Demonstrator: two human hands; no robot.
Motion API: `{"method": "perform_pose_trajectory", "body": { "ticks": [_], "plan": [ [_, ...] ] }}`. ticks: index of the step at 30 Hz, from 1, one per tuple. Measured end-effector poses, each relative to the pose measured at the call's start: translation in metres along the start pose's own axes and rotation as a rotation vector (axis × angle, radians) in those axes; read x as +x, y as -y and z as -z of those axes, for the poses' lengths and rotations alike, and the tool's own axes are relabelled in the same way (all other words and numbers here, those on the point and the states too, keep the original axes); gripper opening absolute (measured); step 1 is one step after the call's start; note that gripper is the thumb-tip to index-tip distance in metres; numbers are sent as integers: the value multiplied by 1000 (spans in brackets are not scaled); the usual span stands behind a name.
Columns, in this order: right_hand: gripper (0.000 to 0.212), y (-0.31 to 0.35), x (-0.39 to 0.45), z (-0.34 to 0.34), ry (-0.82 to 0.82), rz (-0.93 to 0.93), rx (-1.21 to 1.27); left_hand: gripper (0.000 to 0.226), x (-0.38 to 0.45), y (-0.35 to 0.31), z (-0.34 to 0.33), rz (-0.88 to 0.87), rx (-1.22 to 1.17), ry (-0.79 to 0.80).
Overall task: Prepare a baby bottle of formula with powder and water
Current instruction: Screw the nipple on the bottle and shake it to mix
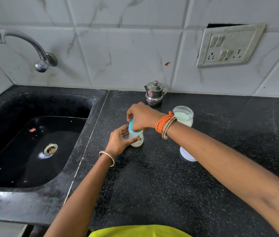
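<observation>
Black speckled stone counter [152, 185]: left hand [120, 141] grips small translucent baby bottle [136, 140] body; right hand [142, 117] grips its teal cap [131, 125].

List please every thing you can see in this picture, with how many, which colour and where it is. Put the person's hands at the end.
baby bottle: 1, translucent white with teal top, upright on the counter, centre
powder jar: 1, clear, open, pale powder and a scoop inside, behind the right wrist
jar lid: 1, white, on the counter, partly hidden under the right forearm
steel pot: 1, silver, lidded, by the wall
counter: 1, black speckled
sink: 1, black, left of the counter
tap: 1, chrome, on the wall above the sink
socket panel: 1, white, on the wall, right
left hand: 1, fingers round the bottle's body
right hand: 1, fingers round the bottle's teal top
</observation>
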State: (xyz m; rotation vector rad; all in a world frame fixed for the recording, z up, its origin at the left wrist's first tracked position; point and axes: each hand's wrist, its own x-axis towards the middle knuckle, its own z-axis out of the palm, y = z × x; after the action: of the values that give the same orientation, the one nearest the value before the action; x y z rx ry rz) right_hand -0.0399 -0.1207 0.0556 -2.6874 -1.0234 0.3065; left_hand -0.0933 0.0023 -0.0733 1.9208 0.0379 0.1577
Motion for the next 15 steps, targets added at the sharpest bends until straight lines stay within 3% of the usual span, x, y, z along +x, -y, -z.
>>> {"method": "perform_pose_trajectory", "body": {
  "ticks": [7,10,13,15],
  "plan": [
    [43,14,0,-3,-6,-23,-190,40,-4,-2,-4,-34,52,-61],
    [35,21,0,-14,-105,-37,-269,31,-5,-3,-7,-50,78,-106],
    [35,20,1,-17,-149,-71,-289,35,-6,-4,-7,-42,66,-75],
    [43,18,3,-13,-89,-110,-264,42,-6,-4,-5,-19,61,-49]
  ]
}}
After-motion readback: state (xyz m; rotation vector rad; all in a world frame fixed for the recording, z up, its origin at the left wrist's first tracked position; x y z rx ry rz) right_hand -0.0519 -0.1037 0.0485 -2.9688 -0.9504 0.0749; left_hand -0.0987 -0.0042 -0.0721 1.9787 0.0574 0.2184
